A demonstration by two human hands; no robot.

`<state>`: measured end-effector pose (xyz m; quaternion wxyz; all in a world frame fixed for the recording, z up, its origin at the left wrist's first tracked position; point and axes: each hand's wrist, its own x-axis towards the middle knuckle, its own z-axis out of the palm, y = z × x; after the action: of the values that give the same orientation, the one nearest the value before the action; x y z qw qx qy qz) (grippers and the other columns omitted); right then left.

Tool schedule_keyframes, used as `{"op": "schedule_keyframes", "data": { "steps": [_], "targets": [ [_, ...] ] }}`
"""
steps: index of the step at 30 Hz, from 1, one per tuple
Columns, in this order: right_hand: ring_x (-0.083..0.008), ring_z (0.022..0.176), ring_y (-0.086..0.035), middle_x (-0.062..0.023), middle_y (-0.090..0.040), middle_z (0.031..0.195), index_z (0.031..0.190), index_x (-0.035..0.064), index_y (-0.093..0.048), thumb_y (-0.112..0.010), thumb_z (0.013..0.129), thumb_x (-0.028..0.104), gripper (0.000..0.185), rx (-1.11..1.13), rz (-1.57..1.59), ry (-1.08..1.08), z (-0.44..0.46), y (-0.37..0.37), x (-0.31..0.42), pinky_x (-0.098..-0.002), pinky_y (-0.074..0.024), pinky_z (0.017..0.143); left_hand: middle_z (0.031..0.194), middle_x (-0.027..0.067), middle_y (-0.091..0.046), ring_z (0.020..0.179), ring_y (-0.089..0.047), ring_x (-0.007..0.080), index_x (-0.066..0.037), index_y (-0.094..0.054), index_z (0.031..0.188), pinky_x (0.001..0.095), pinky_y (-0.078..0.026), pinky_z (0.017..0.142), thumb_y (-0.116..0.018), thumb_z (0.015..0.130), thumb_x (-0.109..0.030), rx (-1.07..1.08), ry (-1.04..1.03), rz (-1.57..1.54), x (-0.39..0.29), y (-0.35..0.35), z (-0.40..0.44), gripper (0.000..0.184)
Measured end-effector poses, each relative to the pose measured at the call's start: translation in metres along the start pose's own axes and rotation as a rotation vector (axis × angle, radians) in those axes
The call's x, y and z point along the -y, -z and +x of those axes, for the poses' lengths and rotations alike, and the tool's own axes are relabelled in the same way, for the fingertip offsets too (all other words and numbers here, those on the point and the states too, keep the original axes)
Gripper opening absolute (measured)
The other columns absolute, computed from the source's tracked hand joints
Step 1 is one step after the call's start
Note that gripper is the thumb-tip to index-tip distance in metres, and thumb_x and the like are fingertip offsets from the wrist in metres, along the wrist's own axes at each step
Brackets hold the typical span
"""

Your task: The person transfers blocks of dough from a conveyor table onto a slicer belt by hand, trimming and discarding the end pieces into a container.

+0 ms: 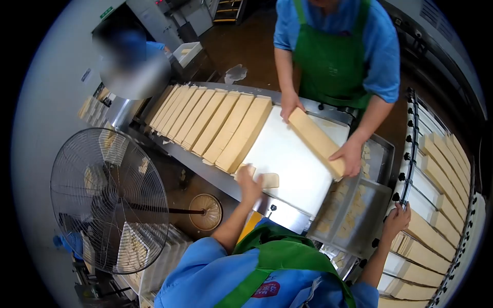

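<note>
My left hand [250, 187] is over the near edge of the white conveyor belt [295, 192], slightly blurred, thumb apart from the fingers. Its fingertips touch or cover a small pale piece, perhaps a dough sheet, beside the end of the nearest long stack [245, 134]. Just right of the thumb, a square dough sheet [270, 180] lies flat on the belt. Off to the right, my right hand [397, 220] has its fingers curled on the metal guide rail [405, 174] of the second conveyor. Across the belt, a co-worker's two hands grip the ends of a long pale block [316, 141].
Several long pale stacks fill the belt's left part. More stacks [436, 179] lie on the right conveyor. Metal trays with scraps [354, 205] sit between the conveyors. A large caged fan [110, 200] stands at left. A co-worker in a green apron [331, 61] stands opposite.
</note>
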<state>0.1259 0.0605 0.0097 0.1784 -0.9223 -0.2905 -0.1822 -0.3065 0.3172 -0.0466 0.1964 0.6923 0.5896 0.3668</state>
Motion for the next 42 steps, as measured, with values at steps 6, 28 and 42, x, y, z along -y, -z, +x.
{"op": "schedule_keyframes", "data": {
  "steps": [6, 28, 42],
  "targets": [
    [-0.0327, 0.120, -0.047, -0.0123, -0.055, 0.127, 0.092, 0.0127, -0.069, -0.057, 0.078, 0.007, 0.019, 0.077, 0.363, 0.280, -0.039, -0.005, 0.114, -0.0461, -0.0270, 0.102, 0.128, 0.0289, -0.030, 0.117, -0.036, 0.0431, 0.004, -0.032, 0.132, 0.0441, -0.032, 0.102, -0.079, 0.067, -0.014, 0.023, 0.360, 0.178, 0.104, 0.039, 0.053, 0.082],
    [-0.0346, 0.134, -0.028, -0.0172, -0.011, 0.155, 0.146, 0.0152, -0.030, -0.043, 0.092, 0.052, 0.067, 0.707, 0.159, 0.440, -0.006, -0.192, 0.573, -0.0469, -0.0271, 0.106, 0.115, 0.0289, -0.046, 0.088, -0.058, 0.0418, 0.015, -0.019, 0.136, 0.0455, -0.051, 0.074, -0.064, 0.078, -0.052, 0.532, 0.200, 0.438, 0.067, 0.032, 0.096, 0.099],
    [-0.0356, 0.115, -0.045, -0.0141, -0.033, 0.127, 0.135, 0.0123, -0.033, -0.065, 0.073, 0.045, 0.077, 0.801, 0.041, -0.140, 0.034, -0.153, 0.518, -0.0474, -0.0420, 0.092, 0.118, 0.0316, -0.041, 0.100, -0.053, 0.0478, 0.004, -0.026, 0.134, 0.0498, -0.047, 0.086, -0.076, 0.070, -0.032, 0.835, 0.175, 0.152, 0.048, 0.052, 0.121, 0.089]
  ]
}}
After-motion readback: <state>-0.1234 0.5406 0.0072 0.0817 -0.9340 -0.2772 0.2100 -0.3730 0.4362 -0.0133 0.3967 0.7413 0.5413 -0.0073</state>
